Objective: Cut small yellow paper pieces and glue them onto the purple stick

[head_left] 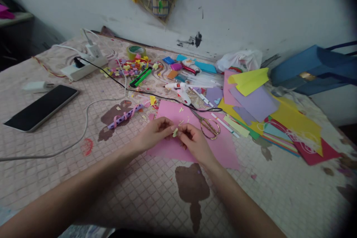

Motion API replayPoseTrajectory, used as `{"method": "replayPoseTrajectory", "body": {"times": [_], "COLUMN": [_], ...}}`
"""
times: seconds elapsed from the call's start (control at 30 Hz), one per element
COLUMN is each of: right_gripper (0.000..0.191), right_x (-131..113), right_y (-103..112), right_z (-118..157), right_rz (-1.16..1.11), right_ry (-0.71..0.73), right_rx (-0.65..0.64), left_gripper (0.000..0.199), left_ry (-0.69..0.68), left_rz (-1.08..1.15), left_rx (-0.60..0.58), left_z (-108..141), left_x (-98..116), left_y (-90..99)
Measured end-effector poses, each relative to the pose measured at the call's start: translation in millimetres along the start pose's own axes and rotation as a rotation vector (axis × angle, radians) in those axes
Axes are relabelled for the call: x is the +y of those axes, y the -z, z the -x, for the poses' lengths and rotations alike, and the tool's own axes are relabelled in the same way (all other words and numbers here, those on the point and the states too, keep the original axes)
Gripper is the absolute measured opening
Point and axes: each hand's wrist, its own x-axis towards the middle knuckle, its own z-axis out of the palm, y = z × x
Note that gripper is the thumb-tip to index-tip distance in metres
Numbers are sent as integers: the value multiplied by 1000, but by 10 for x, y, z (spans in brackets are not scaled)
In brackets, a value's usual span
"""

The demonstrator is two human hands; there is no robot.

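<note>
Both hands are close together over a pink paper sheet (220, 152). Between their fingertips is a small pale yellow-green paper piece (175, 132). My left hand (157, 131) pinches it from the left, and my right hand (193, 141) has its fingers closed at its right side. Gold-handled scissors (209, 128) lie on the sheet just right of my right hand. Small paper scraps (181, 110) are on the sheet beyond the fingers. A purple paper roll wrapped with a pink strip (125, 116) lies to the left.
A white glue gun (181, 92) with a black cable sits behind the sheet. Left are a phone (41, 108) and a power strip (83, 67). Colourful paper flowers (131, 67), a green cutter (141, 77) and tape (136, 51) lie further back. Coloured papers (253, 100) and a blue bag (315, 68) are right.
</note>
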Motion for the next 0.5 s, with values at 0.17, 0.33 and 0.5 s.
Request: {"method": "replayPoseTrajectory", "body": {"times": [0.17,0.33,0.5], "right_gripper": [20,30,20], "right_x": [-21,-20,-13], "right_y": [-14,-18,-10], "right_z": [15,15,16], "right_rz": [28,-122,-25], "right_ry": [-3,-53,-28], "right_rx": [-10,-35,-51], "left_gripper": [24,24,22], "left_ry": [-15,20,15], "left_rz": [32,104,83], "left_rx": [16,25,36], "left_z": [-15,-22,-16], "left_x": [-35,-56,-35], "left_y": [6,26,7]}}
